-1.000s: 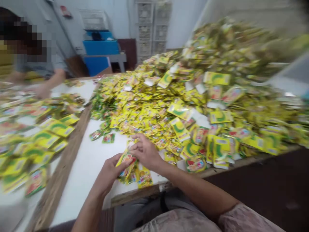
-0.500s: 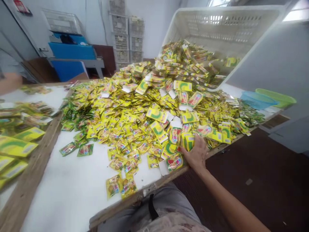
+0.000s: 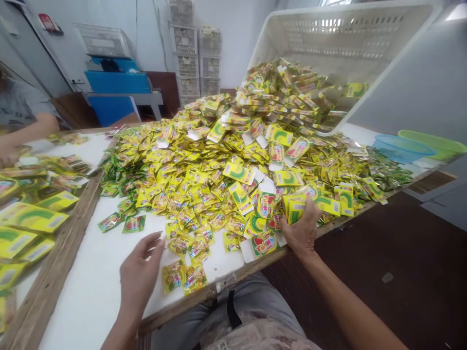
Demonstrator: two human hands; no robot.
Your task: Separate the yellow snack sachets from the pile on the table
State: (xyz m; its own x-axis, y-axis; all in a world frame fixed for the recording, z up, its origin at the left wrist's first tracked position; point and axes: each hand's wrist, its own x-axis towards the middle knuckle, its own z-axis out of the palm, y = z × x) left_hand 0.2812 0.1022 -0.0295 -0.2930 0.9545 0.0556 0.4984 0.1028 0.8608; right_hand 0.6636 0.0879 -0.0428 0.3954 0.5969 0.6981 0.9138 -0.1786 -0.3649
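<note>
Yellow cartons (image 3: 294,207), a small stack: flat, green curve on yellow, pale barcode-like patch on one. R hand (image 3: 302,226) grips them, thumb on one side, fingers bent round the other, gap no wider than the stack. Cartons sit btw thumb & fingers, by the table edge on the wearer's side of the white crate (image 3: 339,36).

L hand (image 3: 140,272): also wearer's side of crate, well L of it, over white tabletop (image 3: 100,272). Fingers loosely curled, thumb tip close to forefinger tip; can't tell if they pinch anything. Yellow sachets (image 3: 174,276) just beside; green sachets (image 3: 133,224) a bit farther out.

Mixed pile (image 3: 197,184) of sachets & cartons runs from crate mouth twd wearer. Crate itself tilted, w/ more cartons inside. R of crate: blue basin (image 3: 403,148), green basin (image 3: 434,143). Far L of crate: wood strip (image 3: 69,257), then co-worker's arm (image 3: 34,130). Behind crate, to its L: stacked crates (image 3: 188,63).
</note>
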